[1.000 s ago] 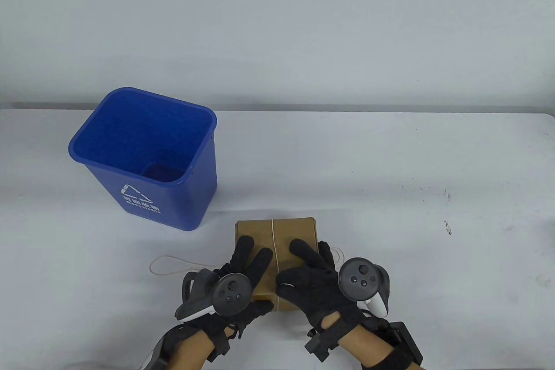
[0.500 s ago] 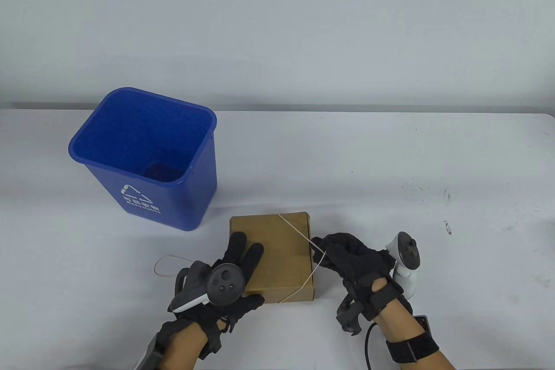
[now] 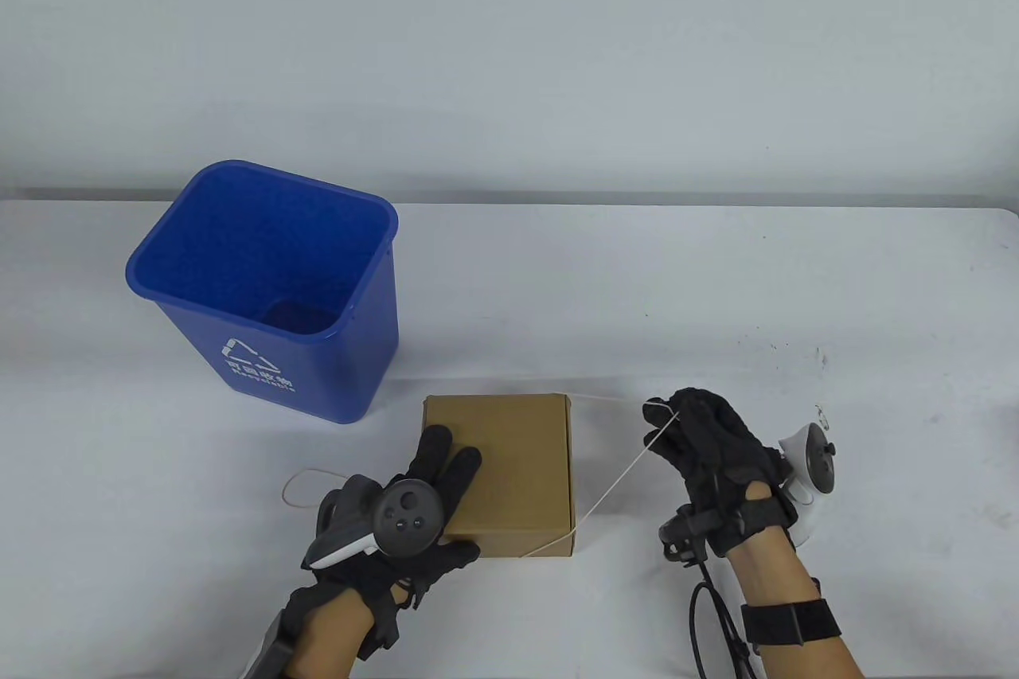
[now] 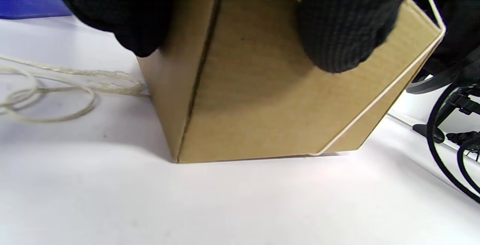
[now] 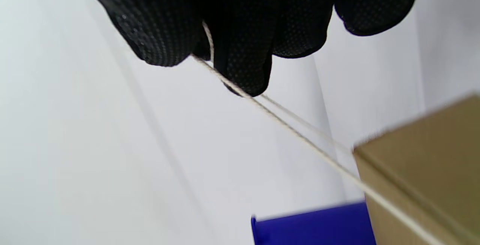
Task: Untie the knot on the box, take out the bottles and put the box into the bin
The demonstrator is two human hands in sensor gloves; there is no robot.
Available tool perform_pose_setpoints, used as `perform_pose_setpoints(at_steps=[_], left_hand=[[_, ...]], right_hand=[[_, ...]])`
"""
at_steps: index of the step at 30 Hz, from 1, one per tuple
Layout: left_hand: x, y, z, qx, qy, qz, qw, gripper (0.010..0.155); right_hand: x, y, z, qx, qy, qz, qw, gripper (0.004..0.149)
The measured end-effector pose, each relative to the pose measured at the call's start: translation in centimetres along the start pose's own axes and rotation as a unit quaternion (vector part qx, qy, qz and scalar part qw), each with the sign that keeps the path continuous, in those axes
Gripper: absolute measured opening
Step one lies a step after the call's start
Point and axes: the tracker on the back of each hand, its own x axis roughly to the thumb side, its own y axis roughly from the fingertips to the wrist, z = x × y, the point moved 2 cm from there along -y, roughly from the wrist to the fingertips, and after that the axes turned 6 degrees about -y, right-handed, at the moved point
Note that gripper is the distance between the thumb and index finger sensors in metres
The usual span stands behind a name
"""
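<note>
Cardboard box (image 3: 509, 464) pinned under your flat left hand (image 3: 414, 508); your right hand (image 3: 708, 440) pinches the string (image 3: 617, 476) taut off its side.

My left hand (image 3: 414, 508) lies flat on top of the box (image 3: 509, 464), fingers straight and pressing down near its left edge, palm at the front edge. My right hand (image 3: 708, 444) hangs off to the right of the box, above the table, fingers curled, pinching the string (image 3: 617, 476) pulled taut from the box's right corners.
</note>
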Motion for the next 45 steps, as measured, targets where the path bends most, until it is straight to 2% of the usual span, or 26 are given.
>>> perform_pose_setpoints(at_steps=[5,7,9,11,12,14,15,18,24,28,30,31,32,33,36,38,42,43,45], left_hand=[[-0.2,0.0,0.0,-0.001,0.009,0.006,1.000,0.102],[-0.5,0.0,0.0,-0.002,0.021,0.008,1.000,0.102],[-0.7,0.0,0.0,0.000,0.026,0.006,1.000,0.102],[-0.8,0.1,0.0,0.003,0.027,-0.001,1.000,0.102],[-0.9,0.1,-0.1,0.006,0.025,-0.005,1.000,0.102],[-0.8,0.1,-0.1,0.010,0.017,-0.013,1.000,0.102],[-0.7,0.1,-0.2,0.012,0.011,-0.018,1.000,0.102],[-0.4,0.1,-0.2,0.016,-0.004,-0.027,0.999,0.102],[-0.6,0.1,-0.2,0.016,0.005,-0.022,1.000,0.101],[-0.5,0.4,-0.6,0.023,-0.007,-0.034,0.999,0.103],[-0.3,0.6,-1.1,0.037,-0.017,-0.040,0.998,0.105],[-0.1,0.7,-1.2,0.045,-0.019,-0.039,0.998,0.106],[0.1,0.8,-1.4,0.053,-0.023,-0.039,0.998,0.107],[0.2,0.9,-1.5,0.059,-0.028,-0.041,0.997,0.108],[0.4,0.6,-1.1,0.044,-0.049,-0.056,0.996,0.112],[0.0,0.2,-0.6,0.027,-0.046,-0.075,0.996,0.112],[-0.8,0.0,-0.7,0.051,-0.030,-0.102,0.993,0.110],[-0.8,-0.1,-0.6,0.050,-0.019,-0.100,0.994,0.110],[-1.1,-0.4,-0.6,0.058,0.005,-0.100,0.993,0.110]], right_hand=[[1.1,-0.2,3.0,-0.084,0.083,-0.007,0.993,0.033],[1.3,-0.4,3.7,-0.101,0.155,-0.016,0.983,0.034],[1.7,-0.7,4.0,-0.093,0.280,-0.037,0.955,0.034],[2.4,-0.7,3.9,-0.114,0.400,-0.026,0.909,0.034],[2.7,-0.8,3.7,-0.114,0.465,-0.027,0.878,0.033],[3.0,-0.7,3.5,-0.126,0.533,-0.026,0.836,0.034],[3.1,-0.7,3.3,-0.125,0.548,-0.020,0.827,0.034],[3.2,-0.6,3.0,-0.121,0.545,-0.013,0.830,0.036],[1.9,-1.1,1.9,-0.055,0.571,-0.033,0.819,0.063],[0.9,-1.3,0.8,0.024,0.579,-0.030,0.814,0.077],[-0.1,-1.5,-0.2,0.077,0.592,-0.033,0.802,0.084],[-0.7,-1.6,-0.8,0.115,0.598,-0.036,0.793,0.088],[-1.6,-1.7,-1.4,0.164,0.611,-0.047,0.773,0.092],[-2.6,-1.6,-1.9,0.211,0.638,-0.072,0.737,0.097],[-5.2,-1.5,-2.6,0.252,0.721,-0.128,0.633,0.106],[-6.3,-1.7,-2.8,0.259,0.729,-0.152,0.616,0.110],[-7.6,-2.5,-2.0,0.245,0.731,-0.186,0.609,0.109],[-7.5,-2.6,-2.0,0.242,0.730,-0.182,0.613,0.108],[-7.0,-2.9,-2.1,0.201,0.744,-0.153,0.618,0.099]])
